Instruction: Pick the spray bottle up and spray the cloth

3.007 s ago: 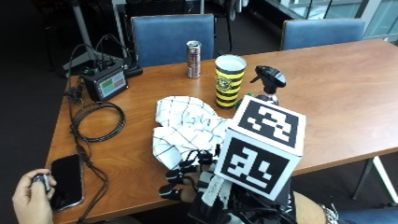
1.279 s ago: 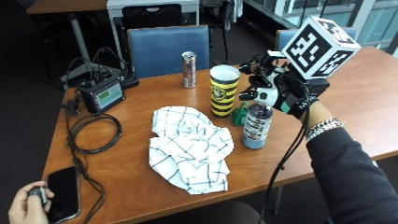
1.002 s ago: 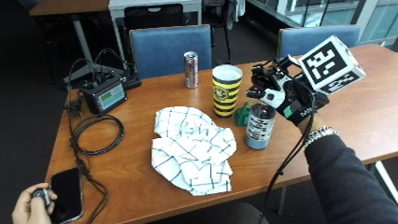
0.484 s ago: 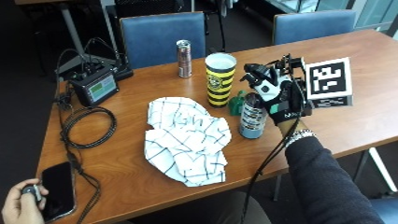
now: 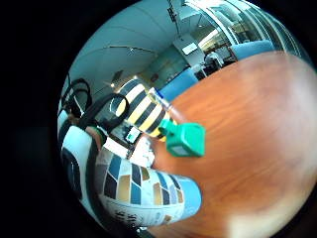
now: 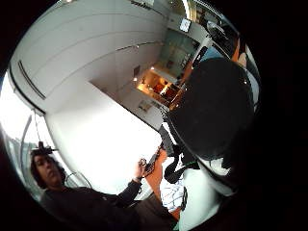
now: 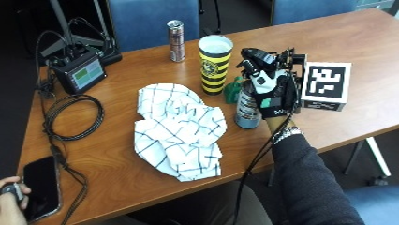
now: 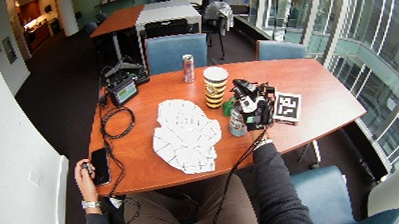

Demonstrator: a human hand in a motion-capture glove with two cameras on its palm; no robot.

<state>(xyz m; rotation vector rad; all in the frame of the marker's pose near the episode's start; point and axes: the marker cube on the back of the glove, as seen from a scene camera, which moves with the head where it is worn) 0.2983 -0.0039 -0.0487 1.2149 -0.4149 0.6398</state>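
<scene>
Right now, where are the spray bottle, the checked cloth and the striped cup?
spray bottle (image 7: 247,110), outside view, on its labelled body below the gloved hand.
checked cloth (image 7: 178,131), outside view, on the middle of its crumpled fabric.
striped cup (image 7: 214,70), outside view, on its yellow and black side.

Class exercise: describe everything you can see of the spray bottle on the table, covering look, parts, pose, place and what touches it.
The spray bottle stands upright on the wooden table, just right of the checked cloth and in front of the striped cup. Its body carries a patterned label of coloured blocks; its top is dark. The gloved right hand wraps it from the right. A small green object sits beside it.
</scene>
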